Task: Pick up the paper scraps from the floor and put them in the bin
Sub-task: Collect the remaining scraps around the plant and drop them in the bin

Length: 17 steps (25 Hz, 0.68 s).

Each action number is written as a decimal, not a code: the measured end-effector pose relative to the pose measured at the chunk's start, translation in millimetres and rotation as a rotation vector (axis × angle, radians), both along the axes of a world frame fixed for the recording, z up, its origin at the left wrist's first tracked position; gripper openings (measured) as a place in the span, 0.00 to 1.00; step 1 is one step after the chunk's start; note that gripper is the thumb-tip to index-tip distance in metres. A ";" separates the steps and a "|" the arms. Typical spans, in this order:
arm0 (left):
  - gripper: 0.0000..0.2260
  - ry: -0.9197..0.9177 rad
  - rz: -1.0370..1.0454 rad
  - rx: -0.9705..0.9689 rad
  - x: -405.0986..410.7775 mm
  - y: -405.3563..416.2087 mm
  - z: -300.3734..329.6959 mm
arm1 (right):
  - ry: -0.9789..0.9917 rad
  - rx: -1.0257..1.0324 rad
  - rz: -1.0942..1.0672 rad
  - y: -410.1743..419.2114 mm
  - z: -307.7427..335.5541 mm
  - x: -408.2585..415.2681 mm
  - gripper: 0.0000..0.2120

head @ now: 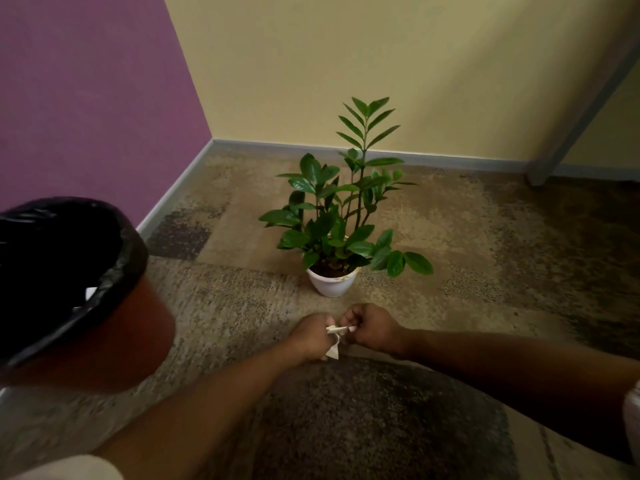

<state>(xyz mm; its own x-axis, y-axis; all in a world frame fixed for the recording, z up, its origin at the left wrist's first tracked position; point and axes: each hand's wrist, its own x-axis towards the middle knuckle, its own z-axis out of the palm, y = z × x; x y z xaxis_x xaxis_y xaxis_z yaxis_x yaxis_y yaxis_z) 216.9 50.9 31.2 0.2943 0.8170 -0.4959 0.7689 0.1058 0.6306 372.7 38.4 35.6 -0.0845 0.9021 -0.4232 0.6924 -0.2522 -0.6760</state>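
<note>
Both hands, left hand (311, 336) and right hand (370, 327), pinch paper scraps (335, 341), partly hidden by curled fingers.

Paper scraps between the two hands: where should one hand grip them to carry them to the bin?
Judging by their pose, grip the bunched top of the paper scraps, pinching from above; the loose tail hangs below. The left hand, nearer the bin, suits best.

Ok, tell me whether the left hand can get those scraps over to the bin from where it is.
Probably yes. The left hand grips paper scraps low over the carpet, and the bin stands open on that side with bare carpet between.
</note>
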 end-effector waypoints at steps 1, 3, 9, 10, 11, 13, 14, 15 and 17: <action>0.01 -0.012 0.005 -0.023 -10.4 5.0 11.3 | 0.008 0.019 -0.009 2.5 8.2 -11.1 0.10; 0.06 -0.011 -0.018 -0.109 -35.1 17.2 36.7 | -0.002 0.065 -0.011 6.5 27.7 -38.9 0.08; 0.14 0.040 -0.063 -0.343 -136.0 50.9 133.2 | 0.100 0.169 0.046 23.0 99.1 -143.4 0.02; 0.10 0.049 -0.038 -0.348 -156.1 55.8 154.0 | 0.108 0.220 0.076 27.0 114.6 -161.6 0.03; 0.07 0.068 -0.015 -0.336 -174.4 59.9 174.3 | 0.112 0.275 0.112 30.2 130.8 -177.7 0.06; 0.05 0.104 0.034 -0.277 -209.4 66.2 214.3 | 0.122 0.377 0.191 36.2 162.3 -209.0 0.08; 0.06 0.113 0.057 -0.250 -225.7 67.1 231.5 | 0.135 0.425 0.219 39.4 175.4 -223.3 0.08; 0.06 0.117 0.085 -0.231 -243.0 66.0 246.5 | 0.149 0.473 0.239 42.1 186.8 -239.3 0.07; 0.08 0.129 0.146 -0.202 -273.6 62.7 266.2 | 0.180 0.545 0.260 45.1 202.5 -269.1 0.05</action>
